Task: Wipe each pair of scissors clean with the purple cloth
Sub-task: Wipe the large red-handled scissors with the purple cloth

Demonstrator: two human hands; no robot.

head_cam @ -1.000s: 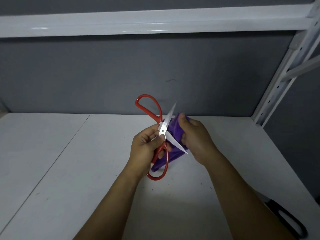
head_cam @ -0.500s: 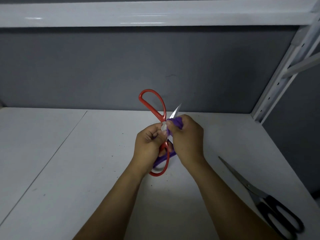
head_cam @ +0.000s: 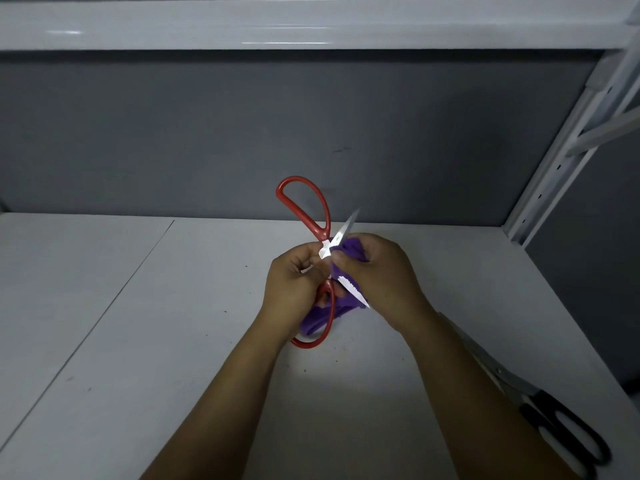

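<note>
Wiping step, as judged: red-handled steel scissors (head_cam: 304, 209) are being held open above the middle of the white shelf surface (head_cam: 138, 341); best to be drawing the crumpled purple cloth (head_cam: 349, 249) from pivot toward tip, never along the cutting edge; left hand (head_cam: 294, 289) is clasping handle and pivot; right hand (head_cam: 381, 275) is pinching the cloth against a blade; black-handled scissors (head_cam: 561, 434) are lying by the surface's front right corner.
</note>
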